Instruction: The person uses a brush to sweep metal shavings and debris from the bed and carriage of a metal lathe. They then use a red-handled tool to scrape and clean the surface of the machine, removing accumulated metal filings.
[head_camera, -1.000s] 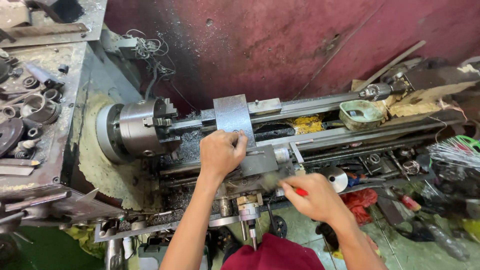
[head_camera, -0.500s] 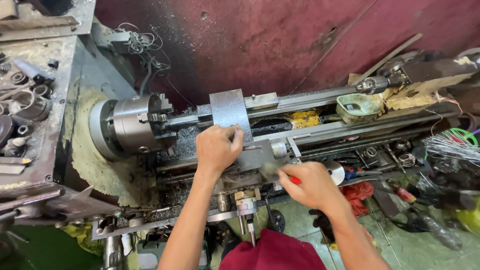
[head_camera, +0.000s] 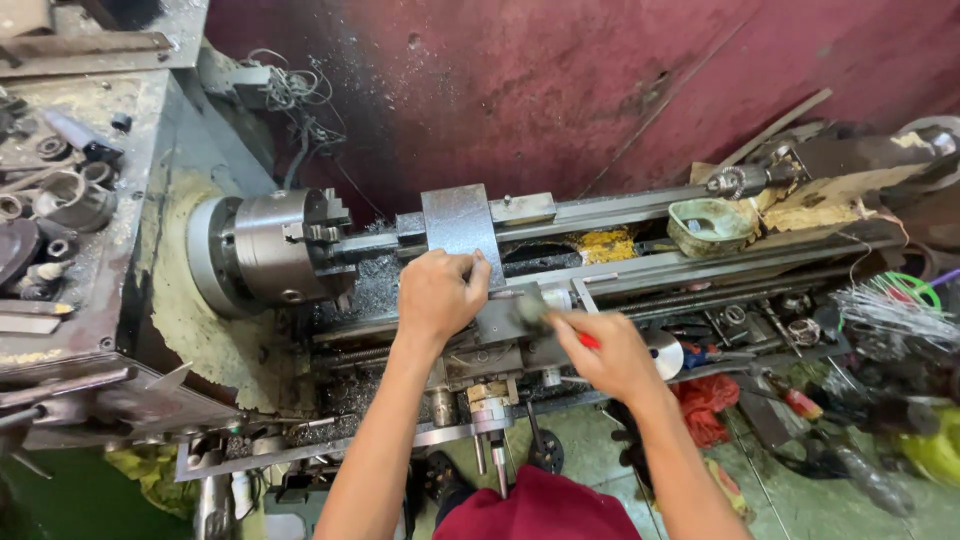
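R hand (head_camera: 612, 352) fisted on a red-handled tool (head_camera: 588, 340); tool head blurred, can't tell type. L hand (head_camera: 440, 295) closed over the toolpost area of the lathe carriage (head_camera: 500, 322), fingers hide what's under them. Grey steel block (head_camera: 460, 222) stands upright just behind L hand, mid-bed. Chuck (head_camera: 280, 245) to its left, swarf in between. Green dish (head_camera: 708, 226) sits far right on the bed.

A single head-worn camera looked steeply down from close above a metal lathe (head_camera: 500, 270), facing a dark red wall (head_camera: 600, 90) behind it.
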